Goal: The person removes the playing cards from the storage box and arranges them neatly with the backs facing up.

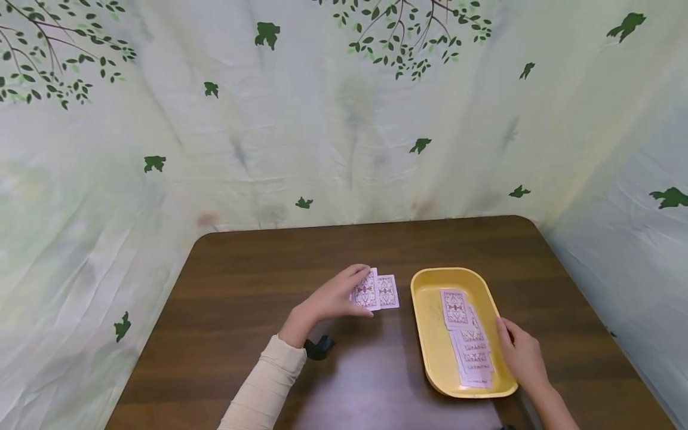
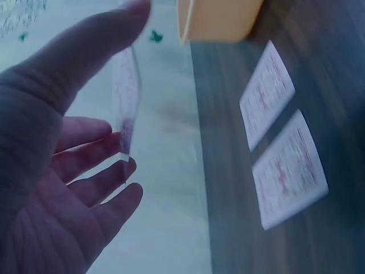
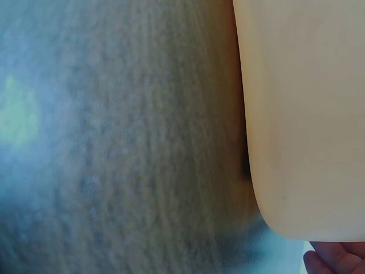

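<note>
My left hand (image 1: 335, 294) pinches a playing card (image 1: 366, 291) by its ends, between thumb and fingers, over the table. A patterned back shows on that card; in the left wrist view the held card (image 2: 126, 94) is nearly edge-on. Below it, two cards lie face down on the table, the nearer card (image 2: 290, 171) and the farther card (image 2: 267, 96). My right hand (image 1: 524, 355) holds the right side of the yellow tray (image 1: 434, 364). Its fingers (image 3: 333, 260) show at the tray's underside in the right wrist view. Several overlapping cards (image 1: 469, 340) lie in the tray.
The brown wooden table (image 1: 236, 286) has rounded far corners. A pale cloth with leaf prints (image 1: 333, 143) hangs behind it and along both sides. A black wrist strap piece (image 1: 319, 347) sits by the left wrist.
</note>
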Demonstrator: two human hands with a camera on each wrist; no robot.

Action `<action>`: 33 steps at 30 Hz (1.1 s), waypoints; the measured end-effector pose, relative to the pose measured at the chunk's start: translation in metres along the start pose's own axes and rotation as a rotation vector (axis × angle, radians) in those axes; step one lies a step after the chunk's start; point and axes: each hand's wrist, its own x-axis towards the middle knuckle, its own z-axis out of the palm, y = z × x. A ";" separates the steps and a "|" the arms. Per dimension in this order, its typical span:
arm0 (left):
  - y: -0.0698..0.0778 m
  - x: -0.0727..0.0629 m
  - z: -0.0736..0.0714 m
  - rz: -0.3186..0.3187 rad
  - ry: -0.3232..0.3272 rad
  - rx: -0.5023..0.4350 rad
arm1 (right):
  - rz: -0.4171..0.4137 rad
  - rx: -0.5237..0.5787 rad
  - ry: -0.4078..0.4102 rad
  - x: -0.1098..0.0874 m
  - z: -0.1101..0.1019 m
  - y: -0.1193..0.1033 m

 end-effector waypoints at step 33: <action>-0.102 -0.044 0.015 -0.156 -0.031 -0.029 | -0.024 0.006 0.024 0.000 0.001 0.000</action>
